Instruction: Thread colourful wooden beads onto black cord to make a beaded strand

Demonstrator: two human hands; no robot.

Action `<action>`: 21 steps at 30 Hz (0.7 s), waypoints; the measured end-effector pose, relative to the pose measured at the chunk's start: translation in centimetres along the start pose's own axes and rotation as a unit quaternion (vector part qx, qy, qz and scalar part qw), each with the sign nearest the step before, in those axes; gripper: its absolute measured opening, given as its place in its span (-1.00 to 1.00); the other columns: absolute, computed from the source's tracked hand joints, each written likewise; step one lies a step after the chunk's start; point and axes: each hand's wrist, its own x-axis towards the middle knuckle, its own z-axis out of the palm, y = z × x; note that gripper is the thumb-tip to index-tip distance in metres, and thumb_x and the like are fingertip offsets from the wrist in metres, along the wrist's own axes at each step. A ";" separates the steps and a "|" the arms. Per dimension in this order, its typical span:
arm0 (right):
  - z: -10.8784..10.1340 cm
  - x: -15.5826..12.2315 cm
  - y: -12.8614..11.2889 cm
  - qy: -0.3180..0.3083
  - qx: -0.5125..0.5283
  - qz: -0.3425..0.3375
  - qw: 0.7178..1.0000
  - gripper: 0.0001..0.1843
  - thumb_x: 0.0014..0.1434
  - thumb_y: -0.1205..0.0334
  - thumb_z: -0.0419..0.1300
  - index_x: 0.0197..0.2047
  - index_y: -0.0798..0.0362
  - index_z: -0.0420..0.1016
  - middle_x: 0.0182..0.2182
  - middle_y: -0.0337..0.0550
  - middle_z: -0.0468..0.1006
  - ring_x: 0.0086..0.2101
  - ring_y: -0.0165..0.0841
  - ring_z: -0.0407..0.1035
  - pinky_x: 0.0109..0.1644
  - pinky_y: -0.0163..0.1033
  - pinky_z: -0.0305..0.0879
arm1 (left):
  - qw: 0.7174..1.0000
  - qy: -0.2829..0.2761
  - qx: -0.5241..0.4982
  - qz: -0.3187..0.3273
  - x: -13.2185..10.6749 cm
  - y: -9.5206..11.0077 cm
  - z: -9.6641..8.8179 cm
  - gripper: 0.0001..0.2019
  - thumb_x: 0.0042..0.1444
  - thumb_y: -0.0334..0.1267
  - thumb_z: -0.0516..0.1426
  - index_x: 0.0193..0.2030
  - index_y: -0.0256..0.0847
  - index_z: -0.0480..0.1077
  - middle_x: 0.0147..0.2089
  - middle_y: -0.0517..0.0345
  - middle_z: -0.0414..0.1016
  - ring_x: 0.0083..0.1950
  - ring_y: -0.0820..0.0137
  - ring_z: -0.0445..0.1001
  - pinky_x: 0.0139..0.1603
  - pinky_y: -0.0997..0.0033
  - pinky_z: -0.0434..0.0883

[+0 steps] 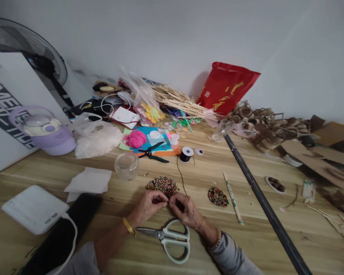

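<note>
My left hand [150, 206] is closed in a pinch, its fingertips just in front of a heap of small multicoloured beads [162, 185]. What it holds is too small to make out. My right hand [186, 210] pinches close beside it, fingertips almost touching the left ones. A thin black cord [181, 176] runs from a spool [186, 154] down to my right hand, where its end is hidden by the fingers. Scissors with pale green handles [174, 240] lie just below my hands, blades pointing left. To the right rests a coil of strung beads [218, 197].
A glass jar [126, 166], black-handled pliers [153, 152] and pink yarn [137, 139] lie beyond my hands. A white power bank [36, 209] with a cable is at left. A long dark strip [263, 202] crosses the table at right, beside a paper-wrapped stick [232, 198].
</note>
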 end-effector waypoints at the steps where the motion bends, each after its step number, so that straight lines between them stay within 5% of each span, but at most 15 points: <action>1: 0.0 0.0 0.0 0.001 0.000 0.000 1.000 -0.86 0.20 0.30 0.04 -0.39 0.09 0.33 -0.53 -0.23 0.34 -0.50 -0.45 0.22 -0.42 -0.38 0.17 | 1.000 -0.001 -0.001 0.000 0.0 -0.1 0.0 -0.91 -0.11 -0.35 0.19 -0.44 -0.32 0.49 -0.46 0.13 0.53 -0.41 0.42 0.42 -0.35 0.47 0.36; 21: 0.1 0.0 0.3 0.003 0.020 -0.025 0.999 -0.85 0.22 0.27 0.07 -0.37 0.10 0.38 -0.48 -0.18 0.39 -0.44 -0.42 0.27 -0.36 -0.35 0.20 | 0.997 0.009 -0.071 -0.041 0.2 -0.6 0.3 -0.88 -0.26 -0.35 0.26 -0.56 -0.31 0.39 -0.59 0.25 0.39 -0.51 0.49 0.31 -0.46 0.51 0.24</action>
